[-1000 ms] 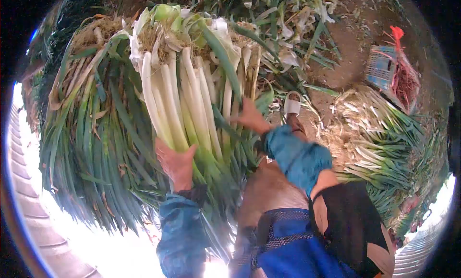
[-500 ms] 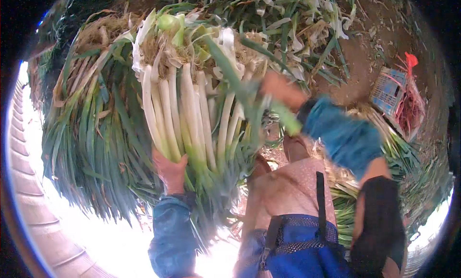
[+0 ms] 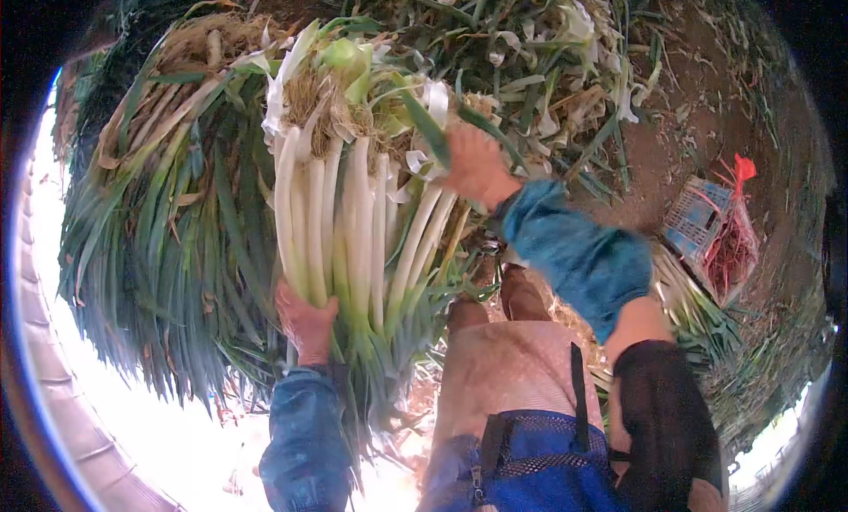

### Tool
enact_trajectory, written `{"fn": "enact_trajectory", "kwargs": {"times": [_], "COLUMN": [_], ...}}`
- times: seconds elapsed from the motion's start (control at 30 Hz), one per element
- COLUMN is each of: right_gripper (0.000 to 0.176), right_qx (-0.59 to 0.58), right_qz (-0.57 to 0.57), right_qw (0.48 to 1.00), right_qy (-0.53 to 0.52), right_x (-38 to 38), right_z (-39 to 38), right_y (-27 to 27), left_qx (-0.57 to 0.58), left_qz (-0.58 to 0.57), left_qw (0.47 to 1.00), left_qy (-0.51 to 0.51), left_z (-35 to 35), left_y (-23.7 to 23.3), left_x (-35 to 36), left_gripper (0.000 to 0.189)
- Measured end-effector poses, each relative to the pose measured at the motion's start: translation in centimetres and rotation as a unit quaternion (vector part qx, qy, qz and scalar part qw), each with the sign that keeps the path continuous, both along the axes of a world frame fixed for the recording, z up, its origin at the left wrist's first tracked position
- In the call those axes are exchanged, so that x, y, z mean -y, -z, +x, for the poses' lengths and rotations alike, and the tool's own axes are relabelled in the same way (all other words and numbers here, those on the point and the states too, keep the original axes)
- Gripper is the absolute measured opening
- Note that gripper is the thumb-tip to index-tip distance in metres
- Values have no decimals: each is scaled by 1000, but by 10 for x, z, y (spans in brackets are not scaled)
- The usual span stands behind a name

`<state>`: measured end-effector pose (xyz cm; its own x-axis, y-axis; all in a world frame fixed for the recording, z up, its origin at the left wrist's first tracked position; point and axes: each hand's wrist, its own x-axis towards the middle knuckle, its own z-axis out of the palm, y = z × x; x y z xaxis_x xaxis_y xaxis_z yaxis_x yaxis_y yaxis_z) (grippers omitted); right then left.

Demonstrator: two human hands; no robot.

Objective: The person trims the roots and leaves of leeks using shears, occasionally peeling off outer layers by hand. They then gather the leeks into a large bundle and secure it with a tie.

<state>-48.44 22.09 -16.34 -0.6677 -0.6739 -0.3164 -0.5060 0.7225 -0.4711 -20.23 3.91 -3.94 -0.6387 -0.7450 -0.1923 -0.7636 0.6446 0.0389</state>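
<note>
White stalks [image 3: 360,238], long and leek-looking, are the main thing here, bunched against the right side of the big green heap [image 3: 159,238], which I'll use as the landmark. Their shaggy roots [image 3: 331,110] point up the same way as the heap's own roots, and the green leaves trail down alongside it. The left hand [image 3: 306,322] is right at the heap's right edge, on the lower part of the stalks, thumb spread away from the fingers; the fingertips are hidden, so I can't tell how firmly they're clamped, if at all. The right hand [image 3: 480,166] is farther right of the heap, up near the root end, next to a loose green leaf [image 3: 428,128]. Its fingers are partly out of sight too, so no idea if they're closed on that leaf or just touching. Above and right of the heap there's a messy pile of scraps [image 3: 565,79] on brown dirt. Well off to the heap's right sit a blue crate [image 3: 696,213] with red strands [image 3: 733,247], plus a smaller bundle [image 3: 693,309] just below it.
</note>
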Motion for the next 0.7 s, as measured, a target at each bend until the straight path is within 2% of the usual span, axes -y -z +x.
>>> {"fn": "enact_trajectory", "kwargs": {"times": [0.03, 0.13, 0.23, 0.33, 0.43, 0.53, 0.63, 0.67, 0.7], "right_gripper": [88, 58, 32, 15, 9, 22, 22, 23, 22], "right_qx": [15, -29, -141, -93, -29, -18, 21, 48, 6], "right_qz": [-7, -41, -27, -75, -100, 41, 51, -25, -22], "right_qw": [1000, 997, 989, 987, 985, 986, 995, 999, 1000], "right_qy": [3, 58, -25, -109, -141, -158, -79, 4, 12], "right_x": [7, 16, 14, 6, 10, 31, 46, 42, 39], "right_z": [17, 29, 13, -7, -31, -47, -55, -58, -72], "right_y": [8, 31, 52, 48, 26, -6, 1, 38, 42], "left_qx": [3, 22, 37, 27, 32, 32, 30, 28, 25], "left_qz": [8, 3, 7, -4, -11, 9, 35, 47, 60], "left_qw": [1000, 1000, 999, 1000, 999, 999, 999, 998, 998], "left_qy": [-14, -20, -13, 3, 10, 6, 1, -3, -5], "left_z": [3, 10, 6, 5, 10, 12, 11, 12, 12], "left_y": [1, 6, 1, 3, 8, 7, 1, 1, 1], "left_x": [1, 5, 3, 7, 6, 8, 10, 11, 12], "left_gripper": [94, 94, 93, 92, 91, 91, 90, 90, 90]}}
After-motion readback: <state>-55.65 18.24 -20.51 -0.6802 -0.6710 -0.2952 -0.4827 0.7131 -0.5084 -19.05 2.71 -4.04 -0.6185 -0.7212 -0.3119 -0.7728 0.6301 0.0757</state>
